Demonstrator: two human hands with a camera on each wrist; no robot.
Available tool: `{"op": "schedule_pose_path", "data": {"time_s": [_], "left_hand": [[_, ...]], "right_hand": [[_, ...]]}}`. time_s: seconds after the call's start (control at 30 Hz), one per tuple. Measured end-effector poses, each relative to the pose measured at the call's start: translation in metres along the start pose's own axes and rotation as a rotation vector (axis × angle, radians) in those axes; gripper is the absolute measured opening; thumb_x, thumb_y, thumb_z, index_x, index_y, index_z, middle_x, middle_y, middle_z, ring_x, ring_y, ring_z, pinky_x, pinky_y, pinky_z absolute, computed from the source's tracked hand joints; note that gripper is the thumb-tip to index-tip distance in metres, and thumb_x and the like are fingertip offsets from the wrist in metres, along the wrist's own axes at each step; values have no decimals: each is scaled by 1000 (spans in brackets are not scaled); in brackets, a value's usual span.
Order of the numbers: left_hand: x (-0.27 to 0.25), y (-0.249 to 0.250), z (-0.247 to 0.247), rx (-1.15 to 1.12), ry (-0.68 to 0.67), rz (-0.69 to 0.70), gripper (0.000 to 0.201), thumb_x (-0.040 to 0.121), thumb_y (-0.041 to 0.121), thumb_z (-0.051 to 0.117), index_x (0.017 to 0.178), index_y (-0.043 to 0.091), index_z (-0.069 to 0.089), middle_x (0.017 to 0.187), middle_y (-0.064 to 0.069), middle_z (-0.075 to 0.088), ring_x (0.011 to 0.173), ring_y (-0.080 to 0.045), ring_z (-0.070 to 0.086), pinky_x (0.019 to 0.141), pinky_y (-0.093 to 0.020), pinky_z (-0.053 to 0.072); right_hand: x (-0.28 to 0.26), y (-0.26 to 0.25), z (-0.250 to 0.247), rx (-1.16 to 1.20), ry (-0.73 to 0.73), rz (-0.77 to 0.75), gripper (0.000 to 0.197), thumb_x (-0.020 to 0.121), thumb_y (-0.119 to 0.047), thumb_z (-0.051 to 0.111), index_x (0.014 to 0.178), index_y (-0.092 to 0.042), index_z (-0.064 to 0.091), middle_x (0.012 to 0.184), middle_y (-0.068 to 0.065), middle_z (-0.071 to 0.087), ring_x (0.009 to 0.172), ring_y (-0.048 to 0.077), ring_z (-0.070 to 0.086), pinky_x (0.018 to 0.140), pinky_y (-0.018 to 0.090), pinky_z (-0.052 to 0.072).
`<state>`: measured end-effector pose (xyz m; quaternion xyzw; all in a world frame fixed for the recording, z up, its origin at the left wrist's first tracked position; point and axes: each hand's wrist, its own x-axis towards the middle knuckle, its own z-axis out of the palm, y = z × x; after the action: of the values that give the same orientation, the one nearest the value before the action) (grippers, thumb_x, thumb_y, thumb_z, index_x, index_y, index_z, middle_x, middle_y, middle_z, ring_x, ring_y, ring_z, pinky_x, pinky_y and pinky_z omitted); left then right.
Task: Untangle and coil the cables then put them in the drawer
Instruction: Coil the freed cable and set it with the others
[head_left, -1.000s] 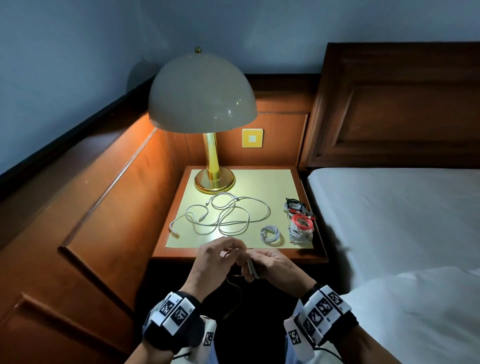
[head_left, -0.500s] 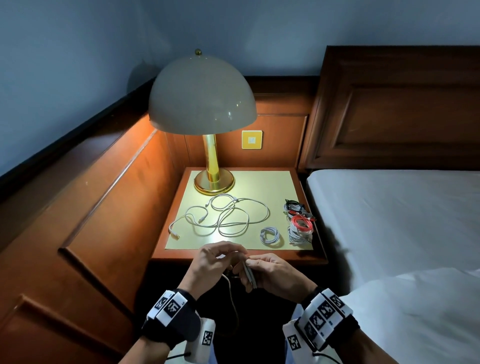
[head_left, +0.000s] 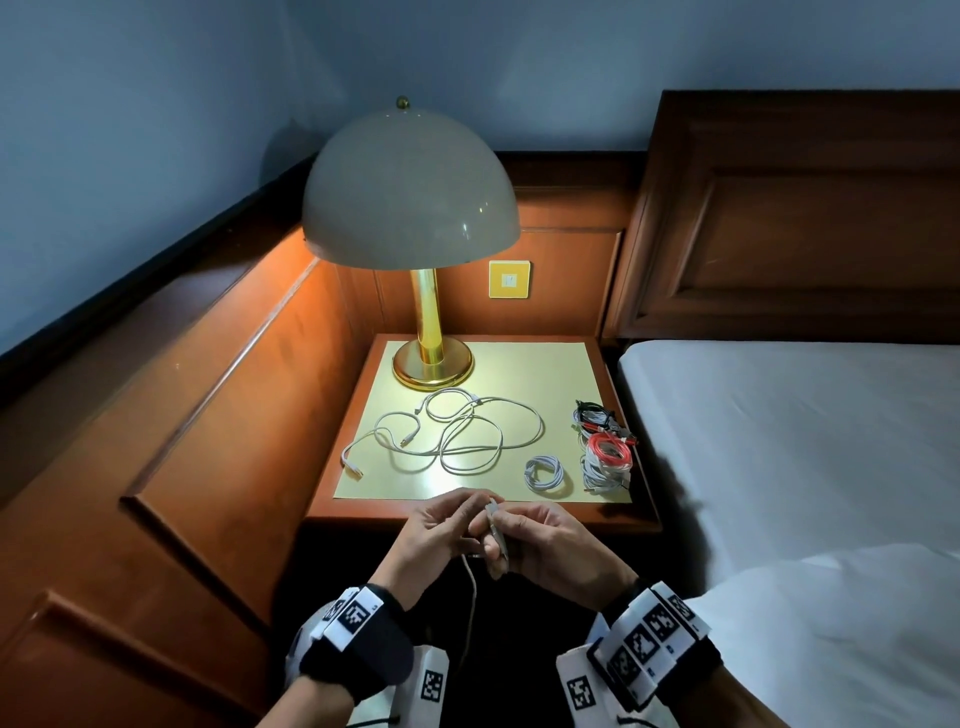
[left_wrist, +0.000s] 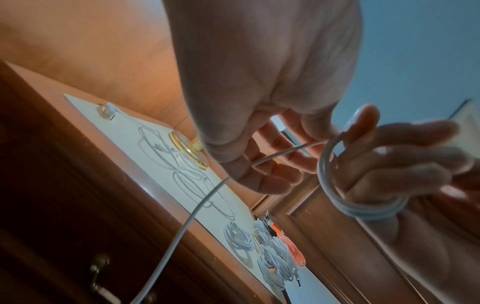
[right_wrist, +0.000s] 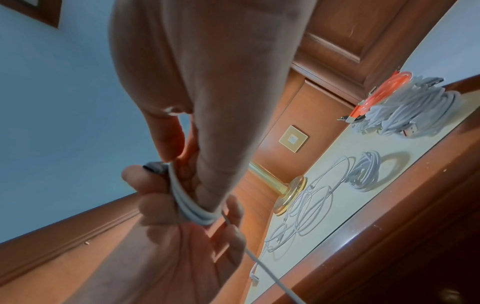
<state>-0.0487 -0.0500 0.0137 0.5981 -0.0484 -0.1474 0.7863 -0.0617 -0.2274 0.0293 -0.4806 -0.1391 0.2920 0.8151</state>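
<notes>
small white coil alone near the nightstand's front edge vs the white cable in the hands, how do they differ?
The small coiled white cable lies finished on the yellow nightstand top, touched by no hand. The white cable being wound is off the surface: its loops wrap the right hand fingers, and a loose tail passes through the left hand and hangs down in front of the nightstand. Both are thin white cables in small loops.
</notes>
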Motion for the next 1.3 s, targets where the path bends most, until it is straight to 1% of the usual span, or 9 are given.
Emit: {"op": "schedule_pose_path", "data": {"time_s": [0.1,0.27,0.4,0.6,0.73,0.83,0.97,1.07,1.3], "left_hand": [[-3,-12,2,8,13,-61,22,100,15,56,109,0,70,69,-3,61,57,-11,59,61,-28,55],[-13,-22,4,146,-29,-99,35,86,41,71,97,8,71,83,-8,66,80,-17,63,66,-31,55],[-20,-22,13,282,-74,-83,23,102,26,58,99,6,71,79,-6,64,76,-17,60,61,-29,53],[-30,-21,12,573,-73,-30,14,99,26,63,89,22,72,67,5,63,63,-9,58,55,-29,51],[-27,-2,6,750,80,221,9,95,19,68,88,23,73,68,11,66,58,-2,55,55,-29,51],[-20,14,4,841,128,416,4,93,19,71,92,17,74,74,12,68,65,-4,60,61,-12,44],[-10,20,2,880,127,521,2,90,13,73,92,14,73,86,12,71,79,-5,65,74,-11,46],[-6,20,4,838,108,526,6,90,9,72,90,15,72,86,11,71,81,-8,66,76,-16,48],[-3,27,1,643,56,378,13,88,6,74,93,16,76,92,6,75,87,-12,69,75,-20,53]], "right_hand": [[2,-3,4,59,-21,-28,30,101,-13,52,117,12,58,88,17,64,76,23,62,79,32,53],[9,-16,3,-28,9,-97,24,96,-17,63,112,1,67,101,21,67,84,28,63,67,34,52],[11,-24,5,-332,170,-277,17,101,-4,54,105,5,68,104,21,72,98,36,67,90,46,53],[19,-20,-11,-802,422,-406,16,98,-4,57,102,-12,70,98,0,75,100,17,71,96,37,55],[9,-19,-25,-987,387,-335,15,96,-1,55,97,-10,67,88,-1,71,86,10,68,83,30,58],[3,-14,-28,-954,305,-215,13,99,-5,54,97,-9,66,87,2,70,84,15,67,81,29,57],[1,-10,-21,-745,236,-104,31,107,-17,45,91,5,60,81,8,63,76,14,60,77,27,51],[-2,-10,-15,-600,176,-63,41,110,-23,38,93,6,62,79,10,60,73,16,54,71,23,44],[-3,-2,-11,-346,62,-1,54,102,-38,49,104,15,54,83,10,60,78,25,57,78,34,43]]}}
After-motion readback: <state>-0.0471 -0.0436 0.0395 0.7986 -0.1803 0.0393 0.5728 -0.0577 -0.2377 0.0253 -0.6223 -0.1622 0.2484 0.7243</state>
